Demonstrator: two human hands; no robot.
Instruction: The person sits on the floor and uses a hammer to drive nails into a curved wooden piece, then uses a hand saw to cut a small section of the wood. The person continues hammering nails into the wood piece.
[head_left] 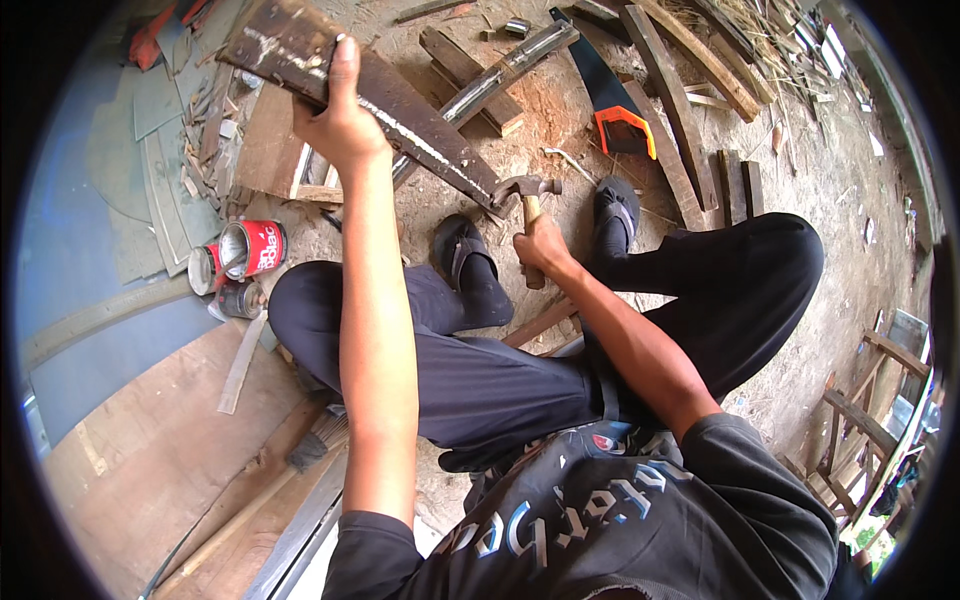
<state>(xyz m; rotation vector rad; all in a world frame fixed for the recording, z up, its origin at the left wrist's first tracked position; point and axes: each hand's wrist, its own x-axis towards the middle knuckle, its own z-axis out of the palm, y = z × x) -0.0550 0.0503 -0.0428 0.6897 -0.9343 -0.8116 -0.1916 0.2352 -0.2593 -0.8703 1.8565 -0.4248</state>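
Observation:
My left hand (347, 122) is closed round the edge of a long dark brown wooden board (425, 128) with whitish streaks along it, its thumb lying on top. The board slants from the upper left down toward my feet. In my right hand (546, 248) is the wooden handle of a claw hammer (531, 190). The claw side of its head is at the board's lower end; whether a nail is caught there is too small to tell. Under the board, a greyish bar (510, 72) crosses a short brown wood block (470, 80).
A handsaw (592, 75) with an orange and black handle lies beyond my right foot. Wood strips (690, 110) are scattered at the upper right. Red-labelled cans (262, 248) stand left of my knee, near glass-like sheets (155, 190). A wooden frame (865, 415) is at the right.

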